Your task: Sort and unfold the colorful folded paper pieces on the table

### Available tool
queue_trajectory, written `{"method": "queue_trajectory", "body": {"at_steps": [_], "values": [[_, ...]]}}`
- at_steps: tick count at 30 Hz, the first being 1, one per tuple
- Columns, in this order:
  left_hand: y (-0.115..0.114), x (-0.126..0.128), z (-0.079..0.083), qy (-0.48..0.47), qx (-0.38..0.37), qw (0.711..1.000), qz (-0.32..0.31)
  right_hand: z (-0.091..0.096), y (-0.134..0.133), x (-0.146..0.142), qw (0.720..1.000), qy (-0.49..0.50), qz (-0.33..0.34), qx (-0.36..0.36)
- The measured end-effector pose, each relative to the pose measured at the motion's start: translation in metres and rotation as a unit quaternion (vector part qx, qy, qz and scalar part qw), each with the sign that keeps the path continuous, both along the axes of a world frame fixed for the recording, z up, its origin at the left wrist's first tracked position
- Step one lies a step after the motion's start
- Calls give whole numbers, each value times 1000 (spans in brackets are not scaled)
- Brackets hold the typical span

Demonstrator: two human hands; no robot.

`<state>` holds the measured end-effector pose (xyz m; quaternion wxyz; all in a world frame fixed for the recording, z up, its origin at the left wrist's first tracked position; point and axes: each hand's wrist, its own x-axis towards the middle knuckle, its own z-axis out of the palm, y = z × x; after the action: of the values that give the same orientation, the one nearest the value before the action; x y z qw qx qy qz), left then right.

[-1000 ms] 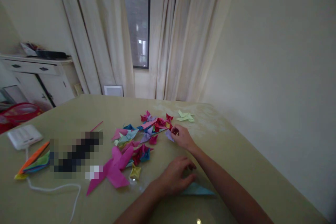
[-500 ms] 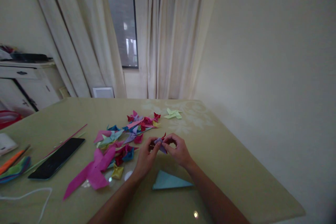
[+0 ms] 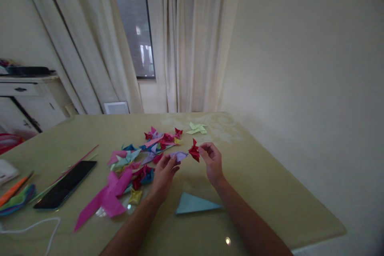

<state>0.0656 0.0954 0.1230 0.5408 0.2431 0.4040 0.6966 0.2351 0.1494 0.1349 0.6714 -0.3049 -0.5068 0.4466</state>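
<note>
My left hand (image 3: 165, 172) pinches a purple folded paper piece (image 3: 180, 155) above the table. To its right, my right hand (image 3: 212, 161) is closed on the edge of a red folded paper piece (image 3: 194, 151), held between thumb and fingers. The two pieces are close together, and whether their tips touch I cannot tell. Below both hands lies a light blue folded paper triangle (image 3: 195, 204). Left of my left hand is a pile of colourful origami pieces (image 3: 129, 159), with a large pink paper pinwheel (image 3: 112, 192) and a small yellow folded piece (image 3: 135, 197) at its near side.
A pale green paper pinwheel (image 3: 197, 128) lies at the table's (image 3: 264, 192) far side. On the left are a black phone (image 3: 66, 184), thin sticks (image 3: 87, 153), an orange-handled tool (image 3: 12, 193), and a white cable (image 3: 36, 221). A wall (image 3: 300, 88) borders the right edge.
My hands have moved apart. The red piece, mostly hidden behind the purple one before, is now separate in my right hand, while the purple one stays in my left. The view has shifted slightly.
</note>
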Motion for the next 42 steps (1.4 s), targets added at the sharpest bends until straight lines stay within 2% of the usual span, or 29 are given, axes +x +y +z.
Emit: {"method": "queue_trajectory", "body": {"at_steps": [4,7,16,21,28,32,36,42], "values": [[1,0,3,-13,7,999,37,1,1,1,997,70,11,-18],[1,0,0,-20,3,999,38,1,-1,0,995,92,31,-28],[1,-2,-7,-48,12,999,-20,-1,-5,-4,997,61,39,-22],[2,-2,-10,-60,9,998,-27,-1,-5,-3,997,52,42,-46],[-1,-2,-4,-66,14,997,-36,-8,0,-3,996,54,42,-49],[-4,0,0,-35,14,998,-48,-9,0,-5,999,-18,35,-32],[-7,3,1,-5,16,998,-55,-8,-7,-8,992,-106,73,-14],[-10,4,1,30,36,997,-68,-9,-16,-12,979,-176,74,75]]}}
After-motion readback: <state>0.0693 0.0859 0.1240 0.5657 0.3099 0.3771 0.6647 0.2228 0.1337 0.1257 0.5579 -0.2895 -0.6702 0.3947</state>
